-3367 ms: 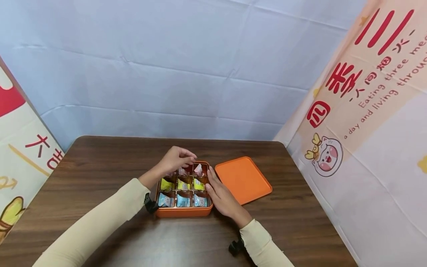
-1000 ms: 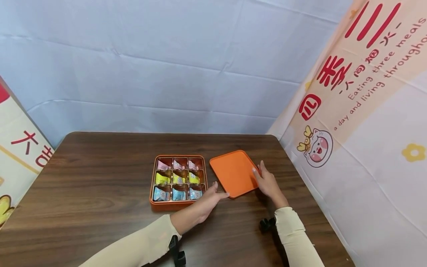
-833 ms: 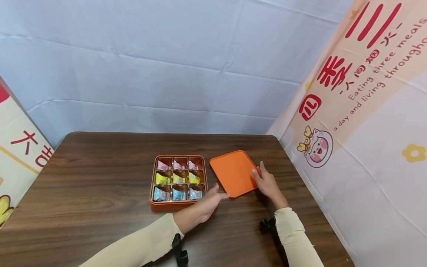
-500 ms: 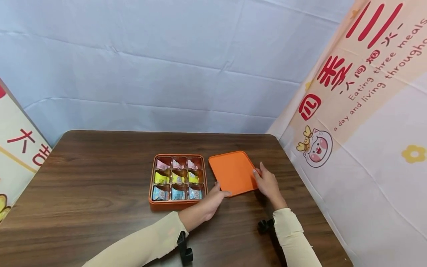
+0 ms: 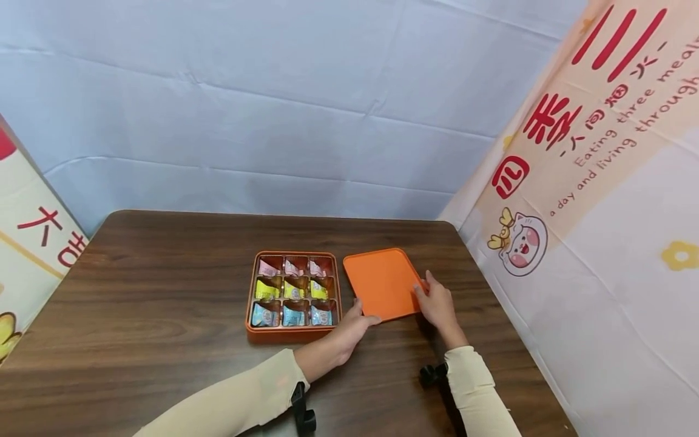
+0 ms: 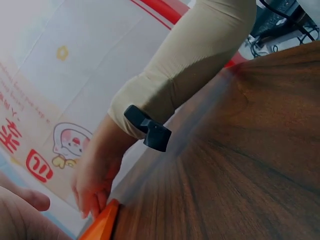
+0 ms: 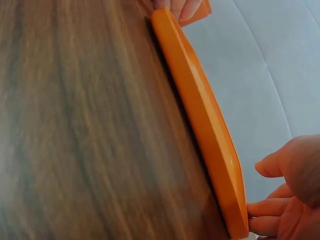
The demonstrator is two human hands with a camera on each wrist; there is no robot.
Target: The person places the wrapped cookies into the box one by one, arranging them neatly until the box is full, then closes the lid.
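Note:
A square orange lid (image 5: 382, 282) lies on the table, right of a square orange box (image 5: 292, 332). My left hand (image 5: 346, 334) reaches between them, its thumb along the lid's near-left corner and its index finger at the left edge. My right hand (image 5: 437, 306) is at the lid's right edge. In the right wrist view its straight fingers (image 7: 270, 207) touch the lid's side, while the thumb stands apart from it. The box holds wrapped sweets in three rows: pink (image 5: 292, 267) at the back, yellow (image 5: 293, 291) in the middle, blue (image 5: 293, 316) in front.
The dark wooden table (image 5: 164, 291) runs up to a pale cloth (image 5: 273, 121) at its back edge. Printed cloth walls (image 5: 601, 243) hang at both sides. A black wrist mount (image 5: 434, 375) sits on the right cuff, and another (image 5: 303, 409) on the left.
Both hands have left the box and moved right to the lid. Within the last half second the lid's near corner has shifted slightly right, with the left hand alongside. The sweets have kept their places.

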